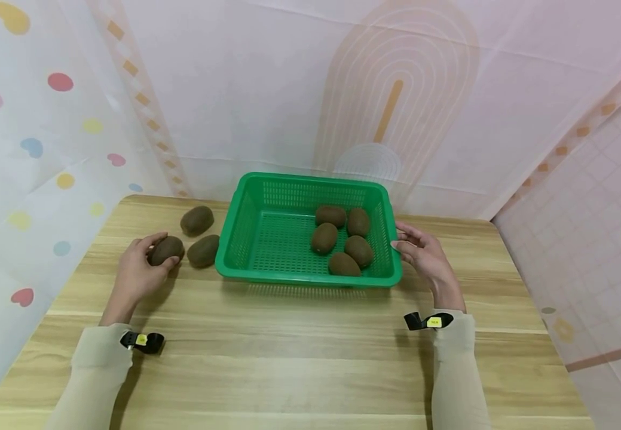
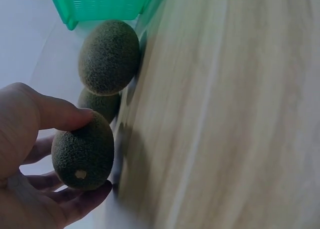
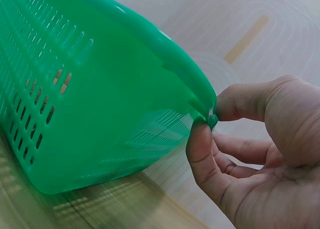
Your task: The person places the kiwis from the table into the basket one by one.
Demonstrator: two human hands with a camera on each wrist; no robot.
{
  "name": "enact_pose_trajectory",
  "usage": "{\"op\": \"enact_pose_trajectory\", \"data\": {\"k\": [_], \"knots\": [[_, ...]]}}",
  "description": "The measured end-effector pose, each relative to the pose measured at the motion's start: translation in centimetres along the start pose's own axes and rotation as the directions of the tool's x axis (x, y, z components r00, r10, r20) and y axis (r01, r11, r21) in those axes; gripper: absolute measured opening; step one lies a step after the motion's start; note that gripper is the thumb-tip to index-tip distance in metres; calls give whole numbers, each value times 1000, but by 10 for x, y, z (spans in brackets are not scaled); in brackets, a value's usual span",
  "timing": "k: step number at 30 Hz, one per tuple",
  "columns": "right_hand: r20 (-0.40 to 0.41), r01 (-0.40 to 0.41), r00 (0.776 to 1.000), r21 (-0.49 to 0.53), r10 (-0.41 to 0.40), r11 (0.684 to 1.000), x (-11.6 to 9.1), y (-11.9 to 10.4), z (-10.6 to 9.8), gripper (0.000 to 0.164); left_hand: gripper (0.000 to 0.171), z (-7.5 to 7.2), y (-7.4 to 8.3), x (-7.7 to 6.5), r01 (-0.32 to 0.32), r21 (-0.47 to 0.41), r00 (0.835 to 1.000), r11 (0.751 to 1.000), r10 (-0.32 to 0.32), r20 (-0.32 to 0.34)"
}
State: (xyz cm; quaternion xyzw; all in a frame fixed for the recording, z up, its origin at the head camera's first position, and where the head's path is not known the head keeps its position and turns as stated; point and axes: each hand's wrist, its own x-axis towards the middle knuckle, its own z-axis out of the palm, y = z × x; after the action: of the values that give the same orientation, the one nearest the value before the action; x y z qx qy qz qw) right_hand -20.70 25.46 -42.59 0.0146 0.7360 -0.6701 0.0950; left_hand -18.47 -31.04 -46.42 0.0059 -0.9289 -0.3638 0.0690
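My left hand [image 1: 140,269] grips a brown fuzzy kiwi [image 1: 167,251] between thumb and fingers, close over the table at the left. In the left wrist view the held kiwi [image 2: 84,154] shows its pale stem end. Two more kiwis lie just beyond it, one farther back [image 1: 197,221] and one beside the basket [image 1: 203,251]. A green plastic basket [image 1: 310,278] stands mid-table with several kiwis grouped in its right half. At the basket's right end my right hand [image 1: 423,254] pinches the rim [image 3: 207,96], thumb on one side and index finger on the other.
The wood-grain table [image 1: 310,358] reaches back to a patterned cloth wall [image 1: 245,89], with similar cloth at both sides. Black straps with yellow labels circle both wrists, over light sleeves [image 1: 452,370].
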Motion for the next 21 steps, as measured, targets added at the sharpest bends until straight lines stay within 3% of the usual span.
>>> {"op": "enact_pose_trajectory", "data": {"k": [5,21], "knots": [[-5,-8,1000,-1,8,1000,1,0,0,57,60,-3,4,0,1,-18,1000,1000,-1,-13],[4,0,1000,17,0,1000,0,1,-2,58,55,-6,34,-2,-101,-39,988,994,96,-118]]}}
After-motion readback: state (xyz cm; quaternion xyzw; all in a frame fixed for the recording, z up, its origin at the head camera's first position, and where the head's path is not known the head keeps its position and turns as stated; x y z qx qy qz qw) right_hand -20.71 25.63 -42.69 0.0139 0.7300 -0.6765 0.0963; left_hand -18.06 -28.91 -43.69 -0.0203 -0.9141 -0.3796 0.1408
